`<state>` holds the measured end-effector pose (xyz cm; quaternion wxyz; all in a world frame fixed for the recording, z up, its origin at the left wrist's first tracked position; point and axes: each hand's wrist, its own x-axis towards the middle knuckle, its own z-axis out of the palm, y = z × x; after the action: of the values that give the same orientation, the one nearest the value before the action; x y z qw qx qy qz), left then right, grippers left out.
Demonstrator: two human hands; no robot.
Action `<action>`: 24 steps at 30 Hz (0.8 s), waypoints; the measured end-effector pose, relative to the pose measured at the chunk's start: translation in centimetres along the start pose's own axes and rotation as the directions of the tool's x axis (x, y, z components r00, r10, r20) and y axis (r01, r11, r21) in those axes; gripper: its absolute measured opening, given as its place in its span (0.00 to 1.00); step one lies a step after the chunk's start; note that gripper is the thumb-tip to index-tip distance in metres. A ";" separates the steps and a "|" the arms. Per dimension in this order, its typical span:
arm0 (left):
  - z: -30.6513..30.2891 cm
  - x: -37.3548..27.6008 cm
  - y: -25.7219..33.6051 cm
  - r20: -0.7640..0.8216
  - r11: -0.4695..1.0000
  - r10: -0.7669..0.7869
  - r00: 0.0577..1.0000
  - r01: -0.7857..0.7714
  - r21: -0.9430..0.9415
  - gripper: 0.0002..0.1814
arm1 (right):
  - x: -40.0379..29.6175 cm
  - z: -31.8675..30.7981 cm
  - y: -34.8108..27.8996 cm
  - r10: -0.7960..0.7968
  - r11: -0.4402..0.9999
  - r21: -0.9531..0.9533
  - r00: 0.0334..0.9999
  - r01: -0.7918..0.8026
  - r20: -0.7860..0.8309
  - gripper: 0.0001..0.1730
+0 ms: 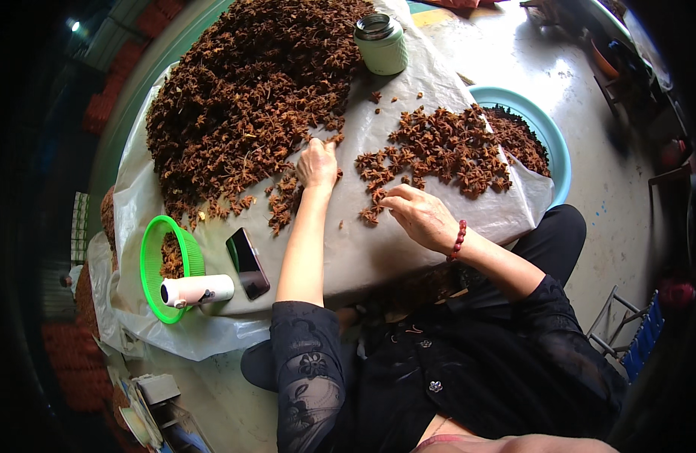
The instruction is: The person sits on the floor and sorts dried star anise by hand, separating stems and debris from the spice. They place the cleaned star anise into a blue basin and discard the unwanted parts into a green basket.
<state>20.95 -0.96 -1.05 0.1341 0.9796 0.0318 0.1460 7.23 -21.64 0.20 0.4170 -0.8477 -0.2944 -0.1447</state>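
Note:
A large heap of dried star anise (257, 102) covers the far left of the sheeted table (359, 255). At the heap's near right edge my left hand (316, 164) reaches down with curled fingers. Its fingertips meet the star anise, and whether they grip a piece is hidden. A smaller spread of star anise (447, 147) lies to the right, trailing toward me. My right hand (421, 215), with a red bead bracelet (458, 240) on its wrist, has bent fingers at that trail's near end. Whether a piece is pinched there cannot be made out.
A light blue basin (560, 158) of star anise stands at the table's right edge. On the table are a green jar (382, 51), a phone (247, 263), a bright green basket (192, 255) and a pink flask (203, 290). A blue folding chair (642, 340) stands right.

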 end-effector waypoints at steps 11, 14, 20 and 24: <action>-0.3 -0.3 -1.1 -0.089 0.959 0.115 0.989 -0.134 -0.250 0.15 | 4.2 3.6 1.9 -0.054 0.995 -0.089 0.997 0.049 -0.058 0.14; -0.8 1.9 0.2 0.071 0.984 0.175 0.982 -0.171 -0.052 0.13 | 4.1 4.5 -0.6 -0.130 0.991 -0.057 0.986 0.125 -0.105 0.09; 0.6 3.7 -1.2 0.139 0.957 0.211 0.968 -0.233 0.172 0.11 | 2.1 5.8 -1.5 -0.140 0.990 -0.035 0.984 0.137 -0.108 0.09; 0.1 2.9 -2.5 0.111 0.943 0.321 0.941 -0.328 0.053 0.09 | 3.6 6.5 1.3 -0.122 0.980 -0.182 0.956 0.075 -0.267 0.11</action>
<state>23.68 1.71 -1.07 0.0750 0.9817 -0.1318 0.1151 10.90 -15.71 -2.82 0.3725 -0.8357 -0.2617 -0.3072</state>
